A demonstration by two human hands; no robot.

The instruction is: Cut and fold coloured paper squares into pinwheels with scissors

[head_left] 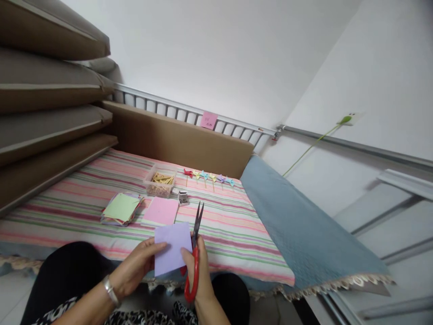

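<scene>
A square sheet of purple paper (172, 249) is pinched at its left edge by my left hand (144, 258), thumb on top. My right hand (200, 267) has its thumb on the paper's right side and also holds red-handled scissors (192, 280), whose slightly parted blades point away from me. Just beyond the paper lie a stack of pink paper (161, 211) and, to its left, a pile topped with light green sheets (121, 207). A clear plastic box (158, 180) holds thin wooden sticks, with a small box of metal bits (183, 197) beside it.
Several small paper pinwheels (203, 174) on sticks lie in a row toward the back. A striped cloth (233, 234) covers the surface, against a brown board (176, 137). Stacked cushions (50, 95) rise at left. A pink note (209, 120) hangs on the rail.
</scene>
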